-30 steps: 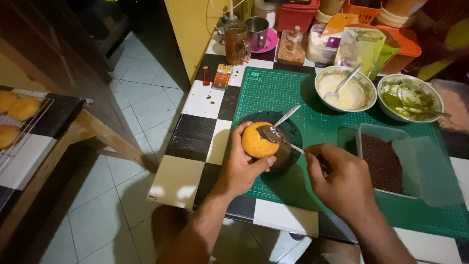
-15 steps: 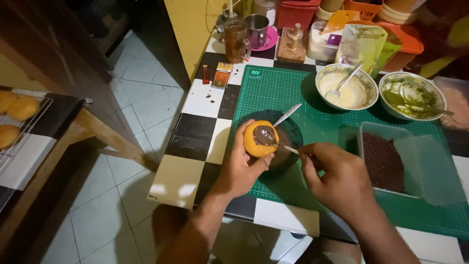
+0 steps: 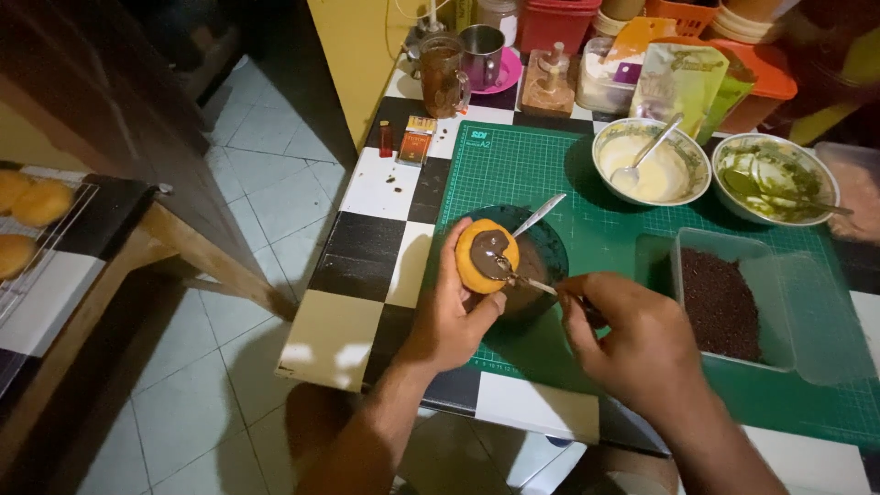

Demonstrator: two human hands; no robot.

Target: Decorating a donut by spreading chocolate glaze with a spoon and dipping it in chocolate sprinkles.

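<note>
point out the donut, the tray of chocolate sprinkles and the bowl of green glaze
donut (image 3: 477, 272), head view, bare orange edge
tray of chocolate sprinkles (image 3: 687, 240), head view, clear top rim
bowl of green glaze (image 3: 744, 144), head view, white rim

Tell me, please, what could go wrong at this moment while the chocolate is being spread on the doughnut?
The doughnut is held tilted in the left hand over the dark bowl, so wet chocolate might run onto the fingers. The spreader in the right hand could dent or tear it if pressed hard. A second spoon resting in the bowl might get knocked out.
</note>
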